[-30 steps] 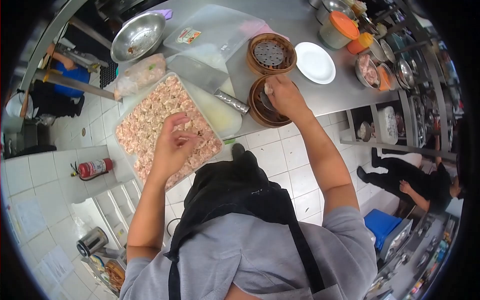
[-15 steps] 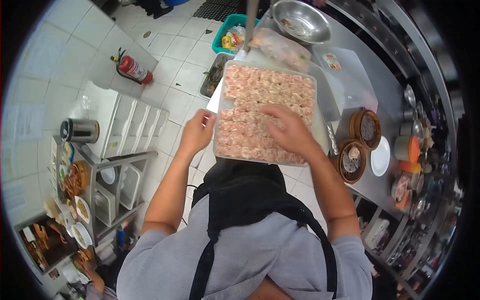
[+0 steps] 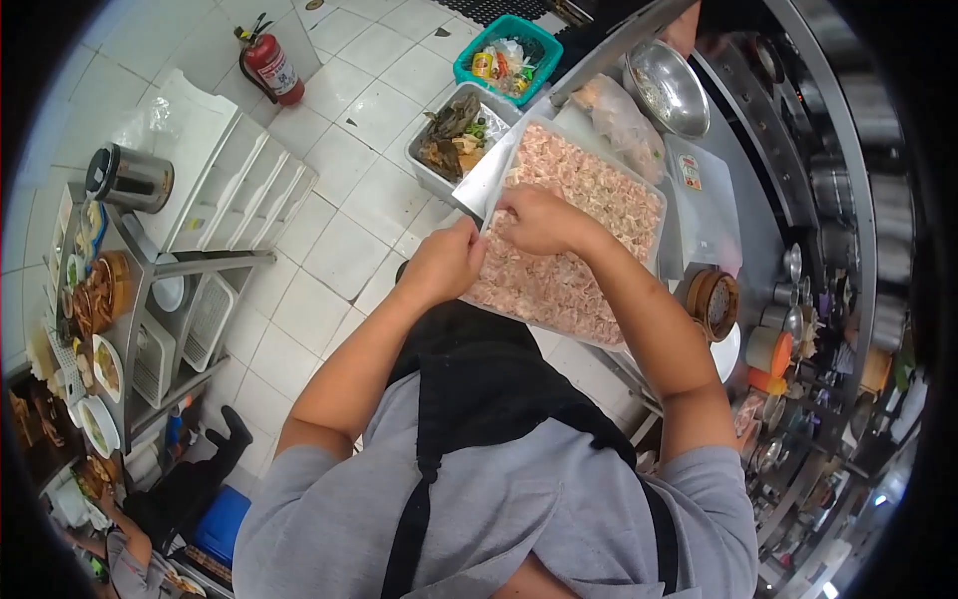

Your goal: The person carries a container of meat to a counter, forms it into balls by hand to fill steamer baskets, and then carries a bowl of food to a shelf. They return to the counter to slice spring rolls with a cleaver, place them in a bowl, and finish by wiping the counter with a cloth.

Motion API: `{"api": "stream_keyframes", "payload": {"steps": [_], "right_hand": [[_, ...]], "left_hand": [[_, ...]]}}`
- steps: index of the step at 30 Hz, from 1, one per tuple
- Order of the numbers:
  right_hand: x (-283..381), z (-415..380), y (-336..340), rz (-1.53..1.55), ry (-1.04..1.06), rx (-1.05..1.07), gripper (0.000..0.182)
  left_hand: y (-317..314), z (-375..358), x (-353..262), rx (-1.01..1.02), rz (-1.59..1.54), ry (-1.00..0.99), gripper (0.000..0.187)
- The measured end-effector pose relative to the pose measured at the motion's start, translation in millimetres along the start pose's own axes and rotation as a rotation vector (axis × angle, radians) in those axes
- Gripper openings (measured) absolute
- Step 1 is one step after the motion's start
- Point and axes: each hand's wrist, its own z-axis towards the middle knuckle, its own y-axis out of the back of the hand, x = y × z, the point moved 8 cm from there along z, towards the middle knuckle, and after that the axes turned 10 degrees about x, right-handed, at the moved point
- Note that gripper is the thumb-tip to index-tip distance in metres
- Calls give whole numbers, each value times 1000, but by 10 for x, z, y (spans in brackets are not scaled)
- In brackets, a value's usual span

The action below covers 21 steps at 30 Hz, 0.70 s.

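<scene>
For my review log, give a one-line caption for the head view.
Both hands, left and right, work at the near-left edge of a tray of dumplings.

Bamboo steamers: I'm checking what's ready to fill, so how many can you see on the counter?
1. A single bamboo steamer sits on the steel counter, right of the dumpling tray and beside a white plate. Another may be hidden behind the person's right arm.

The pale pink dumplings (image 3: 584,215) fill a clear rectangular plastic tray (image 3: 654,262) on the grey steel surface (image 3: 743,215). The brown round bamboo steamer (image 3: 714,299) sits beside an orange-lidded tub (image 3: 773,351). On the white tiled floor (image 3: 344,150) stand a teal plastic basket (image 3: 509,55) and a red fire extinguisher (image 3: 271,62).
</scene>
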Motion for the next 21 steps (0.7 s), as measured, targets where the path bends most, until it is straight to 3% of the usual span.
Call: {"api": "stream_keyframes", "payload": {"steps": [5, 8, 9, 11, 12, 13, 14, 15, 17, 20, 21], "right_hand": [[135, -185, 8, -128, 195, -133, 38], [180, -399, -84, 6, 267, -94, 34], [175, -486, -77, -28, 290, -193, 35], [216, -624, -78, -66, 316, -293, 35], [165, -700, -18, 156, 299, -358, 36], [99, -776, 32, 382, 277, -422, 37], [159, -842, 60, 386, 276, -425, 37], [296, -890, 63, 438, 344, -349, 39], [377, -866, 31, 494, 412, -281, 41], [103, -569, 19, 439, 285, -389, 45], [95, -447, -63, 225, 255, -363, 46]], "left_hand": [[-5, 1, 11, 24, -46, -31, 22], [1, -16, 12, 18, -26, -38, 24], [4, -37, -6, 13, -28, -38, 24], [90, -140, -37, -129, -230, -40, 27], [38, -174, -60, -131, -231, -38, 27], [-16, -214, -22, -167, -460, -25, 28], [-58, -245, 22, -199, -686, -12, 29], [34, -291, -99, -195, -683, -12, 29], [-147, -366, -297, 172, -1382, 180, 29], [-287, -401, -60, 257, -1297, 299, 28], [-288, -418, -4, 257, -1292, 296, 28]]}}
